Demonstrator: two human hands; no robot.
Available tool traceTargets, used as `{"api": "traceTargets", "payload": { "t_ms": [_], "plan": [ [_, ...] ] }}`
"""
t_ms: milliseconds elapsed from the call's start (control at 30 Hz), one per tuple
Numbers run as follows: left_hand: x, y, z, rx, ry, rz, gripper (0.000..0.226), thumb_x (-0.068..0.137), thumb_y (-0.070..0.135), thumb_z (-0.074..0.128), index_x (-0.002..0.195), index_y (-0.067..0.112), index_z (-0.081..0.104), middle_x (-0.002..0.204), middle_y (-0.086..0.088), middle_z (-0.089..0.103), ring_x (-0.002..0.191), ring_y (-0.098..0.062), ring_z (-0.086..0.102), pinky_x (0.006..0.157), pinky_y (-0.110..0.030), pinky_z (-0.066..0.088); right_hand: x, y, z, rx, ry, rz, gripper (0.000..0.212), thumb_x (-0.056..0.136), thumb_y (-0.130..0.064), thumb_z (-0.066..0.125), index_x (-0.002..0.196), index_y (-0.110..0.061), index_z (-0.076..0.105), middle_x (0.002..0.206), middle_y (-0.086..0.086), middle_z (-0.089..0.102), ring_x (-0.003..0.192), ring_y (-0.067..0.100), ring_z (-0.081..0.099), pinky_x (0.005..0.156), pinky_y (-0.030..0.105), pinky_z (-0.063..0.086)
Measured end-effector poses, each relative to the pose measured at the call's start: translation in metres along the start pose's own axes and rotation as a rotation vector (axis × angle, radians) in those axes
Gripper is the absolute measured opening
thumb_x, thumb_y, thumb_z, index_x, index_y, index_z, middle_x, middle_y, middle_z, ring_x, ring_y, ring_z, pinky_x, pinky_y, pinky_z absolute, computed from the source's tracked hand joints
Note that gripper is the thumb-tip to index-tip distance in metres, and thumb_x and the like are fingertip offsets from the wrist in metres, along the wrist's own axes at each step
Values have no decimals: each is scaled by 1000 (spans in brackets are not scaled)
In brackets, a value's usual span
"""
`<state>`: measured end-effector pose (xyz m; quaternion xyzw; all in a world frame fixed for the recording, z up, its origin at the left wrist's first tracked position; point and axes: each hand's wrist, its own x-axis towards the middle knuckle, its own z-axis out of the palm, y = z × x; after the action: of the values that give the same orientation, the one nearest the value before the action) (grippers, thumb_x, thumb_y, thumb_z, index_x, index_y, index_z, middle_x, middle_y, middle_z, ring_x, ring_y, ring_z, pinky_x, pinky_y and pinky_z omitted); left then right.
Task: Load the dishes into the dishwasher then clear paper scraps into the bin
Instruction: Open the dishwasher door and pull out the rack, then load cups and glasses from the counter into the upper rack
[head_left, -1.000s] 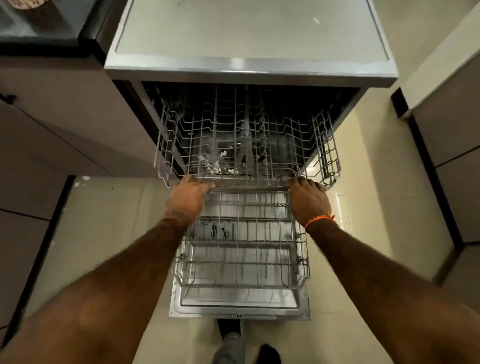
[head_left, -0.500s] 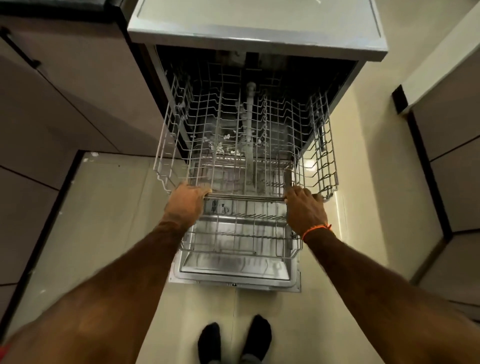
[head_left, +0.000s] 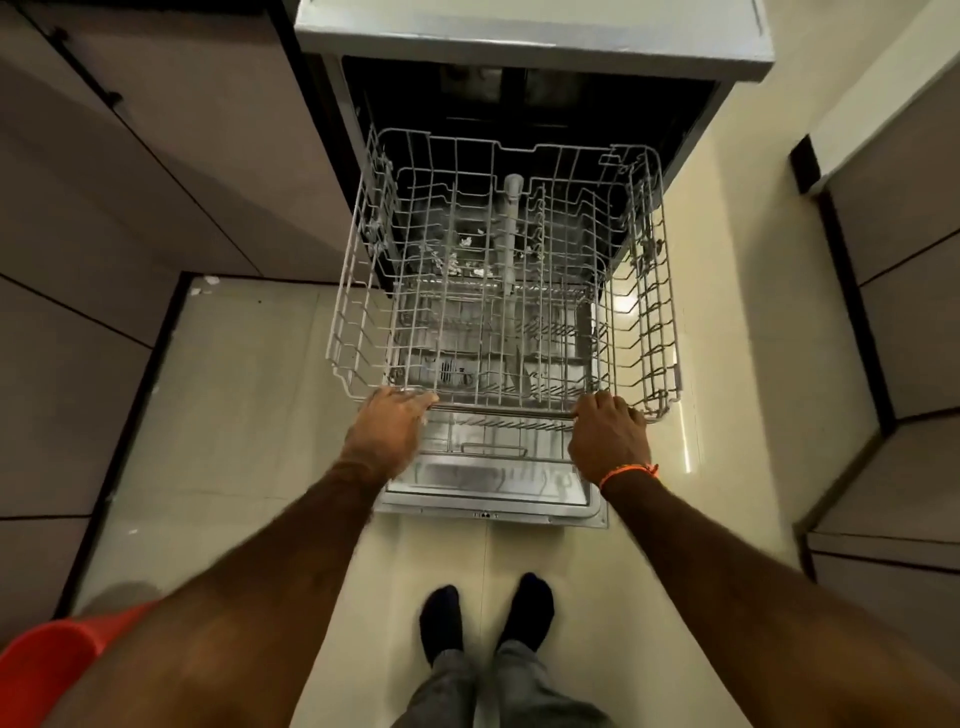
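Upper rack (head_left: 498, 291): drawn out of the dishwasher (head_left: 530, 47), no dishes in it. My left grip (head_left: 387, 436) and right grip (head_left: 608, 441) each clasp its front rail at the corners. Lower rack (head_left: 488, 457) on the open door (head_left: 493, 506) beneath. I judge an even, level two-handed pull best. Paper scraps (head_left: 465, 260) beneath, inside. Orange bin (head_left: 47, 670) on the floor.
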<state>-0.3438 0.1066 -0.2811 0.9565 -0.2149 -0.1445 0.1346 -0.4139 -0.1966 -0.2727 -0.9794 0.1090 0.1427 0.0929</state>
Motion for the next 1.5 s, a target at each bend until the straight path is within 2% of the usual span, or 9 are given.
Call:
{"api": "traceTargets", "payload": {
  "t_ms": [100,167,300,367,500,667,900,1233,1500],
  "plan": [
    [1,9,-20,2,-141,-9,50,98,29,55,147,17,48,138,-4,64,123,-22,58,115,-44,39,6,-4,-15,-55,-107,-8,40,88,-18,53,127,-12,55,129,12,57,119,32,55,103,50,43],
    [-3,13,-34,-22,-163,-47,61,98,35,58,153,17,39,146,-5,56,132,-24,50,117,-45,37,6,-7,-25,-60,-115,-28,42,87,-21,55,129,-13,54,131,12,55,120,31,54,104,50,45],
    [-22,24,-92,-75,-106,-79,67,97,40,63,153,14,36,148,-9,52,136,-28,48,116,-42,36,1,-30,-70,71,-98,-126,49,91,-26,55,139,-16,46,144,11,48,128,30,49,104,51,46],
    [-30,28,-128,-108,-65,-110,69,97,42,64,152,12,36,146,-10,54,134,-29,49,113,-41,37,2,-51,-98,121,-62,-172,47,93,-30,57,137,-16,47,143,11,49,128,30,49,103,50,48],
    [-39,27,-199,-75,52,-149,82,96,50,61,157,7,27,155,-16,45,142,-33,41,118,-42,33,6,-101,-155,161,16,-240,45,93,-33,58,133,-14,50,139,14,52,125,32,52,103,51,48],
    [-59,8,-262,-99,167,-184,79,97,41,62,159,8,26,161,-11,36,149,-28,32,122,-36,27,15,-166,-213,150,94,-358,51,93,-31,58,139,-13,49,143,13,51,131,31,48,107,46,44],
    [-90,-71,-336,-147,320,-250,80,96,40,64,160,12,25,162,-7,36,148,-28,34,121,-40,31,32,-276,-278,156,176,-461,51,93,-30,60,141,-15,50,146,11,47,131,34,47,104,49,44],
    [-98,-241,-427,-111,380,-177,80,95,39,64,159,11,27,163,-8,34,149,-26,33,122,-39,30,74,-460,-285,255,263,-394,49,91,-30,61,137,-16,52,142,10,50,129,32,49,105,49,44],
    [-49,-322,-472,-109,365,-116,81,93,41,65,159,11,27,162,-10,35,148,-27,34,122,-40,29,121,-523,-294,230,312,-318,50,92,-32,60,138,-18,51,141,7,51,127,29,49,103,46,46]
  ]
}}
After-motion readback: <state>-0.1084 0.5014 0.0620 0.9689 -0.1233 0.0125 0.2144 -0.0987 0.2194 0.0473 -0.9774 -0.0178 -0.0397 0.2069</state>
